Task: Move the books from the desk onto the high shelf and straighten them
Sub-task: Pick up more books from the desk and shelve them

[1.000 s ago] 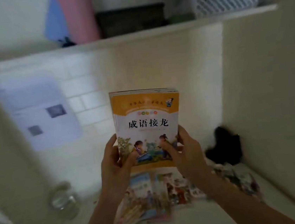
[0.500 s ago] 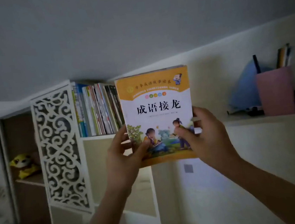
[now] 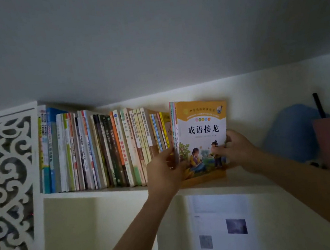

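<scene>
Books titled 成语接龙 standing on shelf, near front edge, right of book row | left hand gripping spines | right hand pinching cover's right edge.

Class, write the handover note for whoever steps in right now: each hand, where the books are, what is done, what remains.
Left hand: grips the left edge of the held stack of books.
Right hand: grips its right edge.
The stack stands upright with its bottom on the high shelf, cover facing out, apart from the row of shelved books on its left.
Done: stack brought up to the shelf.
Left: turn it spine out, push it against the row, straighten.
</scene>
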The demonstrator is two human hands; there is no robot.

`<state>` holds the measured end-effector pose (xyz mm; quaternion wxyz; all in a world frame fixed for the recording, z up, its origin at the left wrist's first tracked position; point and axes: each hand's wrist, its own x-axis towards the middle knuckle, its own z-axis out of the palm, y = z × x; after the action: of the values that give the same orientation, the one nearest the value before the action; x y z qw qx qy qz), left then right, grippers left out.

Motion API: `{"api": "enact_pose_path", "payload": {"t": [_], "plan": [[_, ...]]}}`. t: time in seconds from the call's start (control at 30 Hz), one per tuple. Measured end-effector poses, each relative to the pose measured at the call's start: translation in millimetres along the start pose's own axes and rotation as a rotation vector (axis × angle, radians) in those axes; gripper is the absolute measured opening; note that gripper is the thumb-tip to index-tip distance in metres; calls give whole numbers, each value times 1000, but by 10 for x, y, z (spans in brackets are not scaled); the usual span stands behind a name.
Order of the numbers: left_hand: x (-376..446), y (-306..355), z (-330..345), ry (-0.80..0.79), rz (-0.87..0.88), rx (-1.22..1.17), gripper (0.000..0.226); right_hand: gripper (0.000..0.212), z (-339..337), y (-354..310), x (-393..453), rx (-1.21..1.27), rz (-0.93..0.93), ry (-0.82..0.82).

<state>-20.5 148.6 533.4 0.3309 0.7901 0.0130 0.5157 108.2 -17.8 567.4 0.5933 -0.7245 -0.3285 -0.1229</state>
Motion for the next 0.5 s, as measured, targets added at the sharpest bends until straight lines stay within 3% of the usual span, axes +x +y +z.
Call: {"api": "enact_pose_path", "payload": {"t": [0.23, 0.37, 0.5], "plan": [[244, -229, 210, 32, 89, 266, 31, 34, 173, 145, 562, 9, 143, -148], [275, -303, 281, 49, 117, 336, 47, 30, 240, 173, 731, 5, 193, -236], [201, -336, 279, 54, 169, 299, 57, 30, 330, 188, 746, -99, 81, -183]]}}
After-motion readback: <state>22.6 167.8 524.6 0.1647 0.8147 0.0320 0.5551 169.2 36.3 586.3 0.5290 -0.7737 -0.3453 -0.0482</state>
